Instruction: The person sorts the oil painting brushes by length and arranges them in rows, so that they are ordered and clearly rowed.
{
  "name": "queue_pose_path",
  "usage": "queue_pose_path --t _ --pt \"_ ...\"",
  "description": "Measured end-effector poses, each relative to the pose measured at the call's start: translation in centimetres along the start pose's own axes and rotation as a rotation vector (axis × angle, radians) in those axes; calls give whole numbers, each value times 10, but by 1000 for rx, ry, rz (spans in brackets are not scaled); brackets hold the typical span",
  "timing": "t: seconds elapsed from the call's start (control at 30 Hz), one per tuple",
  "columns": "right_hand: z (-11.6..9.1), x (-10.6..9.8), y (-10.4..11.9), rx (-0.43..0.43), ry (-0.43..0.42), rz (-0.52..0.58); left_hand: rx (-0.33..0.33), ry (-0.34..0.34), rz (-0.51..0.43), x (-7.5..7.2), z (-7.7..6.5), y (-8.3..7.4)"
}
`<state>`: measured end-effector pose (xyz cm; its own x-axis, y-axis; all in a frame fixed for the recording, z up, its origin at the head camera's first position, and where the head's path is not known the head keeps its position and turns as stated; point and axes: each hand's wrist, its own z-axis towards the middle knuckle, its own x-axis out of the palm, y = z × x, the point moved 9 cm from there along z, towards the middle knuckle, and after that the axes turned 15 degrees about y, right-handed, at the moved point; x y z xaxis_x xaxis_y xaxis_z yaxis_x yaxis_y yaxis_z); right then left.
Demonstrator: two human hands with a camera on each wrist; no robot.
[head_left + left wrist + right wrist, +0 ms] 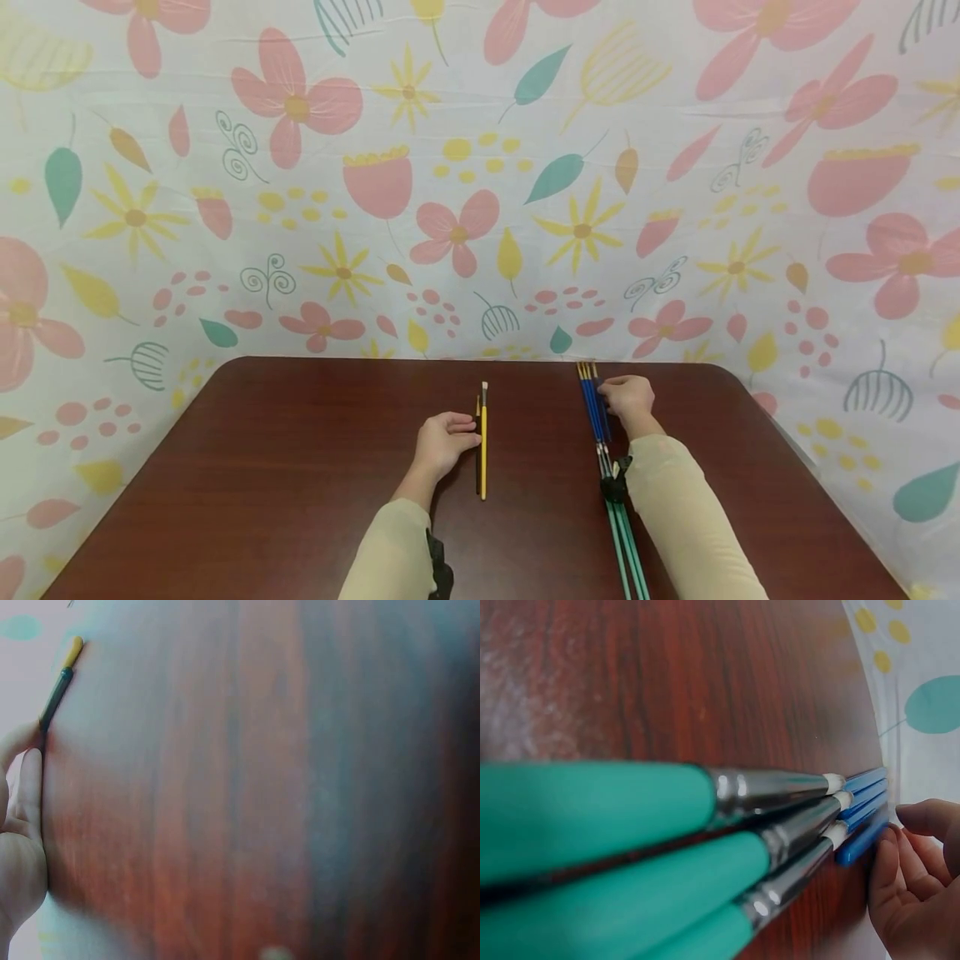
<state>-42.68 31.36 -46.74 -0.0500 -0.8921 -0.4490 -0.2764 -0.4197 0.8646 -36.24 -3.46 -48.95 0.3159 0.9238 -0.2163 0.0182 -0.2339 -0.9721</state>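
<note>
Near the table's middle, a yellow-handled paintbrush [483, 454] lies with its bristles away from me. A thin black paintbrush [477, 477] lies along its left side. My left hand [442, 443] pinches the black paintbrush around mid-length; in the left wrist view its yellowish tip [74, 652] shows beyond the fingers [28, 784]. Farther right, my right hand [628, 398] pinches the rightmost blue paintbrush [862, 841] near its far part. Other blue paintbrushes [588, 402] lie side by side to its left, and their grip is partly hidden by fingers.
Several green-handled paintbrushes [619, 537] lie nearer me, bristles meeting the blue handles' ends, partly under my right wrist. The dark brown table [285, 475] meets a flower-print cloth [457, 233] at its far edge. A dark band [615, 483] sits on my right wrist.
</note>
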Motion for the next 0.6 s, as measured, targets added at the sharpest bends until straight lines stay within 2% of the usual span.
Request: queue_pose_path --t 0.6 --pt "-18 -3 2 -7 1 29 -7 5 16 1 -4 -1"
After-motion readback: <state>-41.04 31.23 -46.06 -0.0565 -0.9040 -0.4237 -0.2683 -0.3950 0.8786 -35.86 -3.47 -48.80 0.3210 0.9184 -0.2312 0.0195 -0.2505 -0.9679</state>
